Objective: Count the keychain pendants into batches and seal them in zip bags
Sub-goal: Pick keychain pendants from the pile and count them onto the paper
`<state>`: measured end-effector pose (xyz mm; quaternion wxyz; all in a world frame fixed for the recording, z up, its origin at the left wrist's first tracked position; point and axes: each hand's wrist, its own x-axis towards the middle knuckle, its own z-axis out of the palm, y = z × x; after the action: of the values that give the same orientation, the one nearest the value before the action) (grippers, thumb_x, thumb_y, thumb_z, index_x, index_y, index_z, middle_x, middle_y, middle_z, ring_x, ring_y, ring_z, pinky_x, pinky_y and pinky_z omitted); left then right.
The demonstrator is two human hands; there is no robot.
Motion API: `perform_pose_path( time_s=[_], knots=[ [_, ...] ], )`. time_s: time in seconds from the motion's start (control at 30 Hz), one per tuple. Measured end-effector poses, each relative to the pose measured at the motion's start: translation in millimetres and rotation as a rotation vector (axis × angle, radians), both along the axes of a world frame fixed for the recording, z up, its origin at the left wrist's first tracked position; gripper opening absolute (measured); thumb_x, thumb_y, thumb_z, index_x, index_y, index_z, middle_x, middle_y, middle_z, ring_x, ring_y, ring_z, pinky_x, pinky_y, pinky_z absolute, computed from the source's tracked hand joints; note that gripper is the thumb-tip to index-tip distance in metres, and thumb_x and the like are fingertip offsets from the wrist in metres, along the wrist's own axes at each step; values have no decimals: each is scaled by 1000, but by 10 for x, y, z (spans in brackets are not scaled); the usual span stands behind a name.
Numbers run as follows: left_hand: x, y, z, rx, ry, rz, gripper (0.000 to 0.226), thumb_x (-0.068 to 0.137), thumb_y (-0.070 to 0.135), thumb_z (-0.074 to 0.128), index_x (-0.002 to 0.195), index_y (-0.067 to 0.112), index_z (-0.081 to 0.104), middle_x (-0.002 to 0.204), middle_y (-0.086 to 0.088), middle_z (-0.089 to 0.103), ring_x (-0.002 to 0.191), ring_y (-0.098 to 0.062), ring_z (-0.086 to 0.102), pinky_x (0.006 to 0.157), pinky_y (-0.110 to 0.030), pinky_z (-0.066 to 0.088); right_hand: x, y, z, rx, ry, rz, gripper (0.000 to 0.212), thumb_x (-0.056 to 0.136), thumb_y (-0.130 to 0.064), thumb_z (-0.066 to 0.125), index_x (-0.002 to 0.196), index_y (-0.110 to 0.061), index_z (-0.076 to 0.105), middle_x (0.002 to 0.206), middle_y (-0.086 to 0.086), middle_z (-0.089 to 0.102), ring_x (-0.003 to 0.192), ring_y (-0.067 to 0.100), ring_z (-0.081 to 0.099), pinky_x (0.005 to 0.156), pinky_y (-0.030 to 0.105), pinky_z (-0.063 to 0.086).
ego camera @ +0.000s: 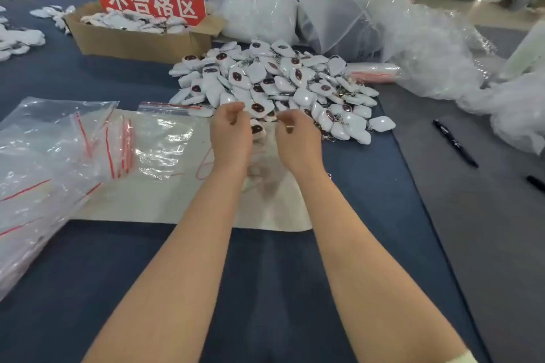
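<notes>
While the zip bags (59,138) lie slack at left, my left hand (231,132) and right hand (298,138) curl at the near edge of the pile of pendants (280,82); whether they hold anything I cannot tell. These look light, hard, slick: I'd pinch the ring

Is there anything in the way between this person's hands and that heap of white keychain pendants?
Nothing visible stands between them. The left hand and right hand are at the near edge of the pendant heap, above the beige sheet.
</notes>
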<state>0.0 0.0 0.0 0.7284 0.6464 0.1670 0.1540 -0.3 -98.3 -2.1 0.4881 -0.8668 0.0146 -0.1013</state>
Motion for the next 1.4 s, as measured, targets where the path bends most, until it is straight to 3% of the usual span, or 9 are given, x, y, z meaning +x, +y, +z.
perform_pose_path(
  time_s=[0.1, 0.27, 0.53, 0.73, 0.8, 0.87, 1.07, 1.23, 1.4],
  knots=[
    [144, 120, -189, 18, 74, 161, 29, 89, 6, 42, 113, 10, 57, 119, -12, 60, 112, -30, 57, 96, -40, 47, 158, 206, -133, -170, 16, 19, 35, 96, -30, 52, 123, -9, 58, 120, 10, 62, 112, 27, 56, 93, 34, 42],
    [251, 66, -280, 83, 130, 64, 30, 87, 8, 44, 116, 8, 55, 112, -15, 64, 106, -31, 60, 95, -43, 48, 287, 339, -307, -496, 53, -45, 45, 98, -41, 48, 132, -11, 50, 132, 15, 49, 120, 34, 45, 98, 39, 34],
    [235, -28, -319, 347, -19, -71, 26, 90, 20, 55, 115, 18, 59, 109, 5, 58, 96, -12, 59, 90, -29, 47, 188, 38, -293, 52, -74, 15, 33, 93, -7, 56, 126, -7, 55, 129, 11, 52, 103, 10, 48, 78, 4, 33],
    [232, -15, -335, 384, -77, -159, 25, 92, 22, 57, 116, 20, 63, 94, 7, 58, 97, -19, 62, 90, -39, 52, 165, -47, -283, 327, -51, 49, 36, 95, -5, 51, 131, -10, 57, 125, 2, 62, 111, 9, 60, 102, 26, 44],
    [236, -27, -336, 347, -84, -172, 25, 93, 20, 55, 117, 19, 63, 90, 9, 57, 86, -21, 63, 81, -35, 55, 173, -59, -289, 451, -42, 15, 39, 95, -6, 52, 134, -8, 52, 120, 0, 59, 106, 0, 60, 100, 24, 46],
    [243, -43, -334, 282, -83, -187, 21, 94, 16, 53, 114, 19, 62, 87, 6, 57, 71, -20, 63, 71, -31, 56, 206, -65, -314, 543, 12, -4, 42, 94, -9, 55, 136, -8, 49, 125, 5, 59, 111, 9, 59, 103, 32, 46],
    [230, -104, -332, 191, -96, -226, 9, 94, 14, 55, 95, 22, 51, 99, -9, 62, 70, -12, 66, 77, -34, 58, 255, -31, -353, 559, -7, 51, 9, 88, -12, 61, 95, -18, 62, 92, 7, 70, 83, 19, 64, 86, 47, 52],
    [229, -119, -367, 278, -98, -233, 8, 92, 19, 59, 93, 21, 52, 87, 1, 60, 67, -11, 65, 80, -40, 57, 230, -40, -340, 623, -33, 75, 3, 80, -30, 63, 80, -30, 60, 69, -11, 65, 65, 10, 60, 63, 31, 48],
    [227, -134, -383, 410, -102, -268, 17, 89, 20, 62, 82, 28, 49, 81, 4, 61, 79, -21, 63, 80, -37, 52, 258, -84, -366, 663, -68, 66, 10, 86, -22, 64, 78, -25, 59, 68, -8, 61, 63, 10, 57, 60, 28, 47]
  ],
)
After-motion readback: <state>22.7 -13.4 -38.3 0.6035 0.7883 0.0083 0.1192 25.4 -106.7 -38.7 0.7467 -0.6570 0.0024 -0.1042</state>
